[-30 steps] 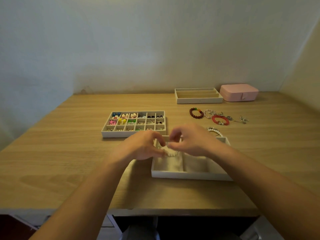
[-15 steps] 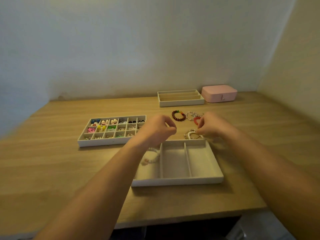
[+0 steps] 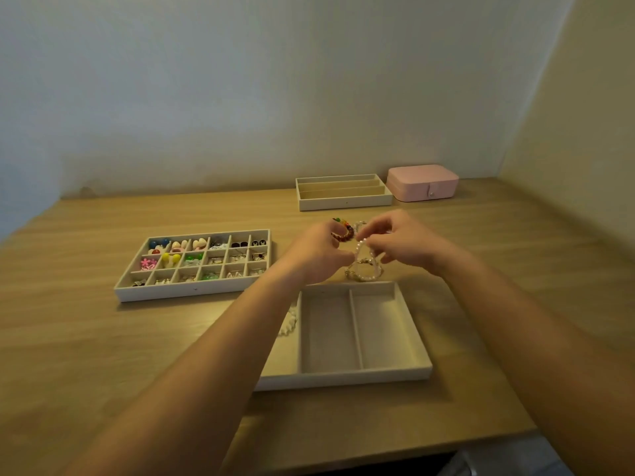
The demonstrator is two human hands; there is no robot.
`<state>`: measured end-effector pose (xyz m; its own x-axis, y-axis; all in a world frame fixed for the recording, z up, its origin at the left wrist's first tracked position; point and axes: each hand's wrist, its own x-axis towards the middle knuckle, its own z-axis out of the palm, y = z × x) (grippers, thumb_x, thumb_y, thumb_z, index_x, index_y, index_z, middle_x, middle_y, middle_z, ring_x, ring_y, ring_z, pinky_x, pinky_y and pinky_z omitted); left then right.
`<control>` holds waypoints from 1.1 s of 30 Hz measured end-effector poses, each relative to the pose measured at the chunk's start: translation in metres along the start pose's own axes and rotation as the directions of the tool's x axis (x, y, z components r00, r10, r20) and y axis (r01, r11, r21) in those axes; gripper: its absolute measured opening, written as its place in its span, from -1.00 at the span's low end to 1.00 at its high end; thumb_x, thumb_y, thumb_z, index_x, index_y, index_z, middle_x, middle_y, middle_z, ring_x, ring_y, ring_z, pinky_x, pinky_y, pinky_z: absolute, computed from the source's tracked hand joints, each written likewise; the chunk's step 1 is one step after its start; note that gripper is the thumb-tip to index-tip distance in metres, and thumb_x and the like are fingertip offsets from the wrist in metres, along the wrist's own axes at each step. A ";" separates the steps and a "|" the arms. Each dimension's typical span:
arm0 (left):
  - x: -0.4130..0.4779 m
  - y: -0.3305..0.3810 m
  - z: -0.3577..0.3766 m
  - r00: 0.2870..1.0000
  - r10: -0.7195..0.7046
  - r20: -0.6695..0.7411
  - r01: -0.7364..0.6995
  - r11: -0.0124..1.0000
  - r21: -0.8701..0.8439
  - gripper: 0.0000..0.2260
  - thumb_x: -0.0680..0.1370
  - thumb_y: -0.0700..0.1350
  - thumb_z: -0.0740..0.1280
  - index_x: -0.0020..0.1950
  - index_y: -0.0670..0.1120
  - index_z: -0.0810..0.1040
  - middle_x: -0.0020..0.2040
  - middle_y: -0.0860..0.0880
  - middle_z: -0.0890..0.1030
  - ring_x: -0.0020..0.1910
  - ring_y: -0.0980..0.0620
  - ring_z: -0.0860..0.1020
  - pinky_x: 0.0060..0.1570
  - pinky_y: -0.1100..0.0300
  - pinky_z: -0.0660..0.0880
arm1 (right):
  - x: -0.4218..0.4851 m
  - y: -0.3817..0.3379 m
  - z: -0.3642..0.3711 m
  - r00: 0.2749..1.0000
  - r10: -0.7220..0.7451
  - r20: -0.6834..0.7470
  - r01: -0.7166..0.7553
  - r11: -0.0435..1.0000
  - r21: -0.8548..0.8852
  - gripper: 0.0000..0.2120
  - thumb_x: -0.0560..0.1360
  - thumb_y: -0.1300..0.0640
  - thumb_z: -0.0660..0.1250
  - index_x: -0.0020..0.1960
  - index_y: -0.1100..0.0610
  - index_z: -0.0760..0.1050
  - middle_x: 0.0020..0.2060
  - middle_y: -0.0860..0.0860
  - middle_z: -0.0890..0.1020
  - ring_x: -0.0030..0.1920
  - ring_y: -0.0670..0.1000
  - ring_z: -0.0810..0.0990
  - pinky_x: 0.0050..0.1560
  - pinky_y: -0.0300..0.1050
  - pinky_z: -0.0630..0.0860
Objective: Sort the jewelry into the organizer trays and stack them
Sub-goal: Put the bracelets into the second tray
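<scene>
A cream three-compartment tray [image 3: 357, 376] lies in front of me. A white bead bracelet [image 3: 288, 326] rests in its left compartment, half hidden by my left forearm. Just beyond the tray's far edge, my right hand [image 3: 402, 243] and my left hand [image 3: 318, 255] together pinch a pearl bracelet [image 3: 365, 266], lifted slightly off the table. A brown and coloured bead bracelet [image 3: 345, 230] lies behind my fingers, partly covered.
A grid tray [image 3: 192, 290] with several small earrings and charms sits to the left. An empty long-slot tray [image 3: 343, 201] and a closed pink jewelry box [image 3: 422, 182] stand at the back by the wall. The wooden table's [image 3: 86, 338] front edge is close.
The white bracelet was left in the tray's left compartment. Both hands moved beyond the tray and picked up the pearl bracelet; the left hand joined the right on it.
</scene>
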<state>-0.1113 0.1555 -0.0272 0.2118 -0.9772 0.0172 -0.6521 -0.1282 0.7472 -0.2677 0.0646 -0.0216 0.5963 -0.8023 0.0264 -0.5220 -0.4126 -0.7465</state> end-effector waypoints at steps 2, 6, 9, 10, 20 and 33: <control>0.002 0.001 0.001 1.000 0.023 0.007 -0.022 0.999 -0.042 -0.56 0.53 -0.10 0.46 0.40 -0.06 0.48 0.18 -0.04 0.59 0.11 -0.01 0.58 0.10 0.12 0.52 | -0.003 -0.009 -0.001 0.999 -0.047 0.023 0.044 0.993 0.110 -0.82 0.62 0.27 0.32 0.02 0.04 0.65 -0.05 0.07 0.68 -0.08 0.03 0.68 -0.13 -0.19 0.64; -0.001 -0.001 -0.002 0.996 0.088 -0.024 -0.091 0.982 -0.166 -0.76 0.55 -0.13 0.45 0.21 -0.09 0.61 -0.01 -0.02 0.69 -0.08 0.08 0.63 -0.15 0.22 0.50 | -0.008 -0.021 0.000 0.993 -0.109 0.054 0.088 0.950 0.300 -0.84 0.64 0.29 0.31 0.11 0.16 0.65 -0.03 0.11 0.70 -0.03 0.05 0.72 -0.07 -0.12 0.67; -0.010 -0.004 -0.010 0.996 0.061 -0.061 -0.076 0.962 -0.263 -0.87 0.55 -0.13 0.46 0.08 -0.07 0.61 -0.08 -0.02 0.69 -0.17 0.11 0.62 -0.17 0.22 0.54 | -0.010 -0.026 0.003 0.993 -0.122 0.002 0.113 0.926 0.361 -0.85 0.63 0.25 0.34 0.14 0.12 0.64 -0.10 0.04 0.71 -0.10 -0.02 0.71 -0.16 -0.22 0.60; -0.014 -0.005 -0.014 0.997 0.046 -0.059 -0.062 0.949 -0.310 -0.89 0.55 -0.16 0.45 0.06 -0.08 0.60 -0.09 -0.05 0.68 -0.16 0.09 0.62 -0.12 0.17 0.56 | -0.011 -0.028 0.004 0.993 -0.117 -0.016 0.115 0.920 0.375 -0.86 0.62 0.23 0.36 0.14 0.09 0.64 -0.10 0.03 0.71 -0.09 -0.02 0.71 -0.17 -0.24 0.59; -0.073 -0.029 -0.058 0.995 -0.076 -0.071 0.022 0.816 -0.577 -0.84 0.55 -0.27 0.43 0.12 -0.20 0.62 -0.09 -0.12 0.68 -0.13 -0.03 0.67 -0.11 0.17 0.63 | -0.027 -0.051 0.026 0.986 -0.128 0.108 0.071 0.903 0.423 -0.78 0.51 0.25 0.49 0.15 0.18 0.64 -0.09 0.11 0.70 -0.13 0.03 0.69 -0.12 -0.16 0.63; -0.132 -0.071 -0.063 0.999 -0.021 -0.033 0.021 1.000 -0.007 -0.88 0.46 -0.27 0.51 -0.08 -0.08 0.66 -0.24 -0.05 0.70 -0.39 0.15 0.61 -0.38 0.25 0.54 | -0.058 -0.082 0.083 0.900 -0.110 0.422 0.149 0.987 -0.061 -0.81 0.50 0.23 0.51 0.08 0.09 0.63 -0.13 0.01 0.72 -0.18 -0.08 0.72 -0.23 -0.18 0.66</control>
<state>-0.0472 0.3044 -0.0403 0.2496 -0.9681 0.0233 -0.6423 -0.1475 0.7521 -0.2087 0.1805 -0.0173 0.8514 -0.4947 -0.1745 -0.4634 -0.5534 -0.6921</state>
